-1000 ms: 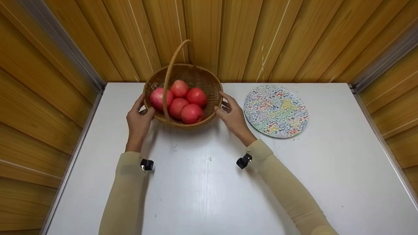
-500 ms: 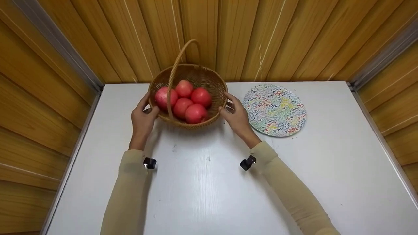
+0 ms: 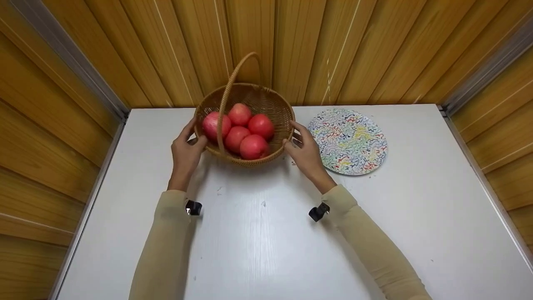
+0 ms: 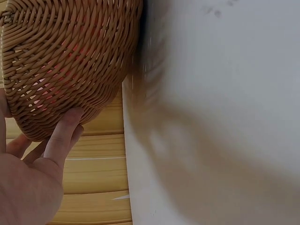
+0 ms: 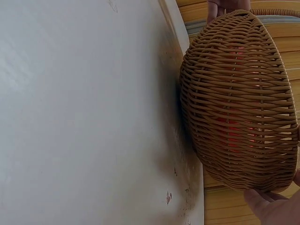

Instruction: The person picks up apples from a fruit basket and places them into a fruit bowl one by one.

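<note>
Both hands hold a round brown wicker basket point(image 3: 281, 118) near the back of the white table, one at each side. The left hand point(image 3: 186, 156) grips the basket's left side, thumb at the rim and fingers against the outer wall. On the opposite side, the right hand point(image 3: 306, 154) holds the rim between thumb and fingers. Several round red fruits, perhaps apples point(image 3: 254, 146), lie inside under an arched handle point(image 3: 225, 98). In the right wrist view the woven wall point(image 5: 239, 103) is close to the tabletop; I cannot tell whether its base touches.
A round board point(image 3: 349, 141) with multicoloured speckles lies flat on the white table point(image 3: 258, 233), just right of the right hand. Wood-patterned panels point(image 3: 291, 50) stand behind the table and along both sides. Small dark marks point(image 5: 168, 197) dot the tabletop by the basket.
Both hands have carried the basket a short way to the right, nearer the speckled board. The fruits stay inside it. The view has shifted slightly too.
</note>
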A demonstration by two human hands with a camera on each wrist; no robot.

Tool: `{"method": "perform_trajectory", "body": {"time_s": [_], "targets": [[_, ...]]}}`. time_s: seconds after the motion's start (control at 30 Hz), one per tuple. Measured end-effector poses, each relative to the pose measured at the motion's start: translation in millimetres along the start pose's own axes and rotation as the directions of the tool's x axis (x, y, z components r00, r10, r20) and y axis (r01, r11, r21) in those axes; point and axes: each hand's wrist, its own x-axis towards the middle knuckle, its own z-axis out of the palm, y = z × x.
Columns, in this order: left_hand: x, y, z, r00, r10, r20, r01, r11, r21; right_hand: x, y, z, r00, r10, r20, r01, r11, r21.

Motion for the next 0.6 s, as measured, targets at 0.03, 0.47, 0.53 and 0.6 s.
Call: {"method": "perform_trajectory", "body": {"time_s": [0.03, 0.47, 0.53, 0.6], "targets": [[0.5, -0.3, 1.0, 1.000, 0.004, 0.004, -0.004, 1.000, 0.002, 0, 0, -1, 1.000, 0.000, -0.005, 0.000, 1.000, 0.000], [3.8, 0.0, 9.3, 1.000, -0.005, 0.027, 0.004, 1.000, 0.018, -13, -22, -4, 0.999, -0.013, -0.043, 0.012, 1.000, -0.021], [4.2, 0.7, 10.0, 0.999, -0.010, 0.030, 0.009, 1.000, 0.022, -17, -32, -5, 0.999, -0.014, -0.039, 0.013, 0.999, -0.031], [4.6, 1.2, 11.0, 0.999, -0.010, 0.033, 0.009, 1.000, 0.029, -17, -27, -7, 0.999, -0.022, -0.036, 0.021, 0.999, -0.039]]}}
